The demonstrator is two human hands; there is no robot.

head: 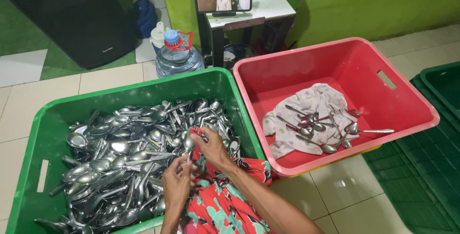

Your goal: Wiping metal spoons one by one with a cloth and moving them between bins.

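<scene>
Left hand (176,182): fingers curled, pinching the handle of a spoon (189,145) held upright. Right hand (212,147): fingers bent, pressing a red floral cloth (218,200) round the spoon's bowl. Both hover over the green crate (48,133), heaped with spoons, near its right wall. Red crate (383,78) beside: few spoons on a pale cloth (311,104), much bare floor.

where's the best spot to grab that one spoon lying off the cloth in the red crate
Probably by the handle of the shiny metal spoon, coming from above on the right. Its long thin handle lies flat on the bare floor of the red plastic crate, clear of the other spoons, while its bowl sits beside the crumpled pale cloth.
</scene>
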